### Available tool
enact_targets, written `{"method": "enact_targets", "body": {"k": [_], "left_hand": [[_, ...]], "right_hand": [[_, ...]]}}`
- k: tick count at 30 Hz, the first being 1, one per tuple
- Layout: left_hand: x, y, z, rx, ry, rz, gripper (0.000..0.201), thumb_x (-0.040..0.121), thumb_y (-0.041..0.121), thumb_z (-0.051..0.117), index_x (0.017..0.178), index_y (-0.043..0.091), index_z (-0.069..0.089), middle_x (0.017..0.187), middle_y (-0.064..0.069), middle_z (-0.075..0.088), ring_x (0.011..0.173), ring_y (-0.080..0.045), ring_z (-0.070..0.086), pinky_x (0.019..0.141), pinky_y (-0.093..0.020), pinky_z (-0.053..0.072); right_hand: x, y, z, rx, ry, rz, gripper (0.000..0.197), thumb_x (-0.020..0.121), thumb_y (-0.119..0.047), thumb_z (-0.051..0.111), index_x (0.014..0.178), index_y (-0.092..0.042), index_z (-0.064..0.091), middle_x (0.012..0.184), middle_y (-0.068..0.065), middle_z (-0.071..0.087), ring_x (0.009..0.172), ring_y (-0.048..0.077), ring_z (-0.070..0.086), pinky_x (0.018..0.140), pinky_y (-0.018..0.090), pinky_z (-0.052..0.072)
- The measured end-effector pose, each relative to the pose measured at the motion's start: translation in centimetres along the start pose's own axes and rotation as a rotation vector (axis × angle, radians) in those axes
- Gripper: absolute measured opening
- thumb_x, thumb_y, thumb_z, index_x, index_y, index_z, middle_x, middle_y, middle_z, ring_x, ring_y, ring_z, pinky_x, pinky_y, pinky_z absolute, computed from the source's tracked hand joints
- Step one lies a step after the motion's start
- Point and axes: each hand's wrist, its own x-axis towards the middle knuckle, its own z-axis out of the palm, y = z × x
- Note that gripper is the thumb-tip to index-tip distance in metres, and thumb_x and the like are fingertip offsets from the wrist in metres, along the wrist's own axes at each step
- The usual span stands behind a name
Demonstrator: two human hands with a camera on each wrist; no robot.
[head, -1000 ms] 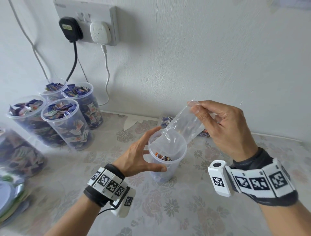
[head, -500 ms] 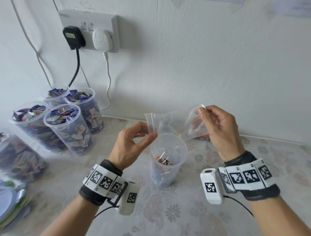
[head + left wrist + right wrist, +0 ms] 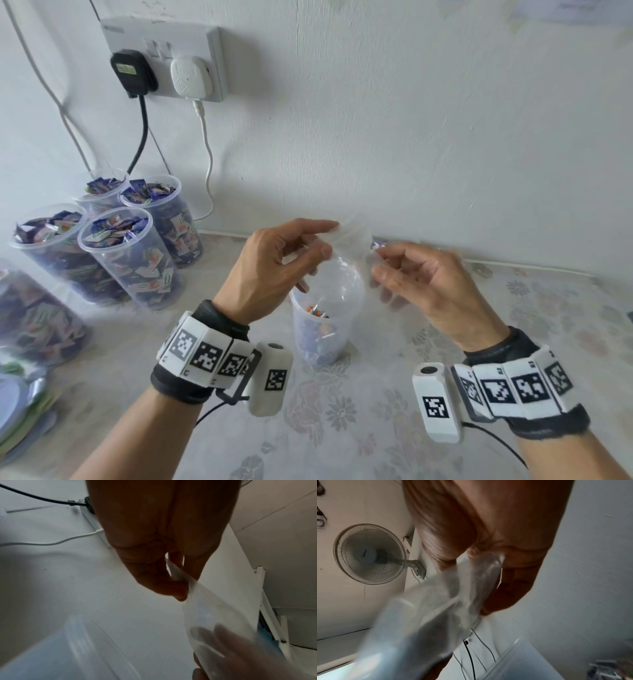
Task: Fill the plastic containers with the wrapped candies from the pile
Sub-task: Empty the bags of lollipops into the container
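A clear plastic container (image 3: 325,329) stands on the table in the middle, with a few orange-wrapped candies at its bottom. Just above its rim both hands hold an empty clear plastic bag (image 3: 352,240). My left hand (image 3: 329,240) pinches one edge between thumb and fingers, as the left wrist view shows with the bag (image 3: 205,615) hanging from the left hand (image 3: 181,588). My right hand (image 3: 378,262) grips the other side; in the right wrist view the bag (image 3: 453,601) runs blurred through its curled fingers (image 3: 513,588). A bit of the candy pile (image 3: 380,244) shows behind the hands.
Several filled containers (image 3: 126,253) of blue-wrapped candies stand at the left by the wall, with a larger one (image 3: 34,318) nearer me. Stacked lids (image 3: 20,418) lie at the lower left. A wall socket (image 3: 164,61) has two plugs and hanging cables.
The left hand let go of the container and took the bag's edge. The right hand lowered the bag from its tipped pose; the hands have come closer and the bag is bunched.
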Motion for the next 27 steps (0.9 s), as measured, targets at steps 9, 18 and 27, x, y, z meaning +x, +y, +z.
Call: {"method": "enact_targets", "body": {"k": [9, 18, 27], "left_hand": [[-4.9, 1.5, 5.8, -0.159, -0.019, -0.133, 0.074, 0.079, 0.028, 0.081, 0.141, 0.031, 0.04, 0.103, -0.004, 0.07, 0.084, -0.024, 0.071, 0.065, -0.044, 0.061], [-9.8, -4.3, 12.1, -0.033, -0.1, -0.347, 0.031, 0.088, 0.0, 0.066, 0.107, 0.021, 0.054, 0.088, -0.001, 0.068, 0.068, -0.021, 0.068, 0.06, -0.039, 0.06], [-11.1, -11.2, 14.1, 0.421, -0.367, -0.461, 0.031, 0.088, 0.021, 0.07, 0.118, 0.02, 0.065, 0.102, 0.006, 0.063, 0.072, 0.0, 0.057, 0.069, -0.006, 0.041]], "right_hand": [[-6.9, 2.5, -1.0, 0.345, 0.194, 0.141, 0.019, 0.083, -0.019, 0.067, 0.083, -0.006, 0.054, 0.077, 0.022, 0.067, 0.065, 0.035, 0.065, 0.054, 0.041, 0.056], [-12.1, 10.4, 0.2, 0.155, 0.273, 0.37, 0.028, 0.088, -0.004, 0.068, 0.091, -0.01, 0.04, 0.068, 0.012, 0.065, 0.055, 0.031, 0.064, 0.05, 0.035, 0.053], [-11.7, 16.4, 0.5, -0.544, -0.092, 0.27, 0.015, 0.089, -0.017, 0.064, 0.104, -0.017, 0.062, 0.068, -0.007, 0.055, 0.061, 0.008, 0.052, 0.064, 0.024, 0.043]]}}
